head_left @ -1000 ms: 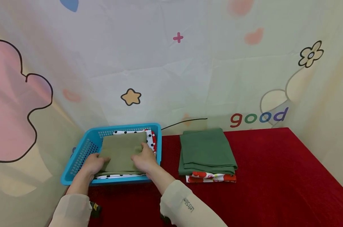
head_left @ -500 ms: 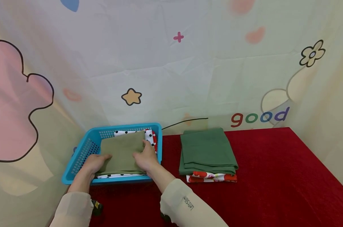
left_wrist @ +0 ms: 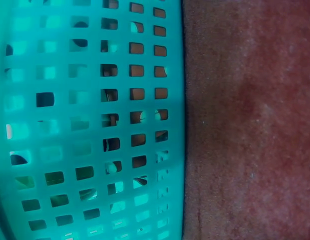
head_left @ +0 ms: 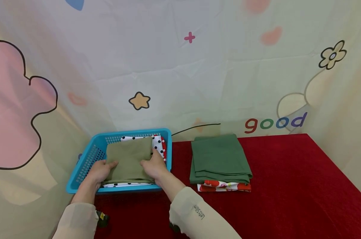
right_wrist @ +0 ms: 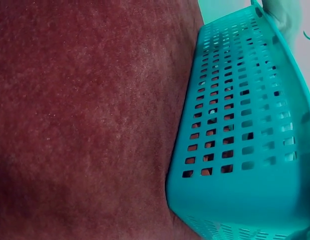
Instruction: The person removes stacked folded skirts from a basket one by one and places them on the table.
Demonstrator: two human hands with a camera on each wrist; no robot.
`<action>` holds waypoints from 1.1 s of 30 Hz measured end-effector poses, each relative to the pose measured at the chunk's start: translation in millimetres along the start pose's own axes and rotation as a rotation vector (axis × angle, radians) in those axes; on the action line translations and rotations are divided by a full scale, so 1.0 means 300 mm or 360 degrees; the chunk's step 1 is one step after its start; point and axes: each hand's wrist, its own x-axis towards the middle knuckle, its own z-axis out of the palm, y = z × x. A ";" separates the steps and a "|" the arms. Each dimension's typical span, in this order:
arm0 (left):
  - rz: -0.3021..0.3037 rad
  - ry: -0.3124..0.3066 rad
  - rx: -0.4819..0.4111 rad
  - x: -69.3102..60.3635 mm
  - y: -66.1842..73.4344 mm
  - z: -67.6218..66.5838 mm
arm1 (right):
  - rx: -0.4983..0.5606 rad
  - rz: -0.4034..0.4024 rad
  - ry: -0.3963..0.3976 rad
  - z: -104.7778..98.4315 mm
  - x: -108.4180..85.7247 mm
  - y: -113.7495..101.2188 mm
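Note:
In the head view, a folded olive cloth [head_left: 128, 159] lies in the blue basket [head_left: 129, 189], over folded white cloth with black dots [head_left: 158, 143]. My left hand [head_left: 99, 172] grips the olive cloth's left side, thumb on top and the other fingers mostly hidden. At its right side my right hand [head_left: 154, 167] holds it, thumb on the top face. Both wrist views show the basket's perforated wall [left_wrist: 176, 150] [right_wrist: 230, 195] from outside; the cloth grip is hidden there.
Right of the basket, folded dark green cloth [head_left: 220, 157] is stacked on red-and-white patterned cloth [head_left: 225, 186]. Red-and-white dotted fabric [head_left: 164, 147] shows inside the basket's right end. A red cover [head_left: 288, 179] spreads over the table, before a printed curtain [head_left: 180, 83].
The olive cloth has shifted slightly left within the basket, baring more dotted cloth at its right. Both hands stay at its sides. The head view has moved a little.

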 end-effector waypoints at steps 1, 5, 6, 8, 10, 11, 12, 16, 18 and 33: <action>0.0008 -0.0002 -0.0016 -0.003 0.003 0.000 | -0.0001 -0.0005 -0.0015 -0.002 0.001 -0.001; 0.0042 0.0003 -0.0050 -0.008 0.006 0.001 | -0.0018 0.0000 -0.0065 -0.009 0.000 -0.001; 0.0045 0.0001 -0.0053 -0.009 0.006 0.001 | -0.0014 0.0000 -0.0077 -0.009 -0.001 0.000; 0.0046 0.0003 -0.0044 -0.010 0.004 0.002 | -0.0006 0.0005 -0.0095 -0.008 0.000 0.004; 0.0050 0.0003 -0.0035 -0.010 0.001 0.003 | 0.0002 0.0020 -0.0098 -0.006 -0.002 0.007; 0.0049 0.0007 -0.0031 -0.010 0.000 0.003 | 0.0008 0.0022 -0.0101 -0.005 -0.002 0.008; 0.0050 0.0008 -0.0027 -0.010 -0.001 0.004 | 0.0018 0.0025 -0.0106 -0.004 -0.003 0.009; 0.0051 0.0012 -0.0015 -0.009 -0.004 0.006 | 0.0039 0.0047 -0.0122 -0.006 -0.003 0.010; 0.0052 0.0013 -0.0009 -0.008 -0.004 0.006 | 0.0051 0.0054 -0.0134 -0.007 -0.001 0.008; 0.0039 0.0036 -0.0024 0.000 -0.011 0.005 | 0.0143 0.0046 -0.0172 -0.007 -0.002 0.004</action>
